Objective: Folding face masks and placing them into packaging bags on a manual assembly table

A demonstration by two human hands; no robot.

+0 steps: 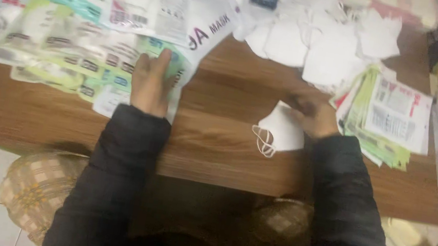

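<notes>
Head view looks down on a brown wooden table [216, 140], with two dark sleeves reaching over its near edge. At the far left lies a spread of flat plastic mask packets [69, 27], green and white, overlapping one another. The left hand [151, 85] rests palm down on the right end of that spread, fingers stretched out flat and pressing on a packet (not curled around anything). Right of it, across a strip of bare wood, a white face mask [283, 129] lies near the table's middle, its ear loops trailing toward the near edge. The right hand [312, 114] sits on the mask's far right corner, fingers bent down onto it; whether they pinch it I cannot tell. Beyond are loose white masks [316, 38], and at the right a stack of printed packets [392, 113].
</notes>
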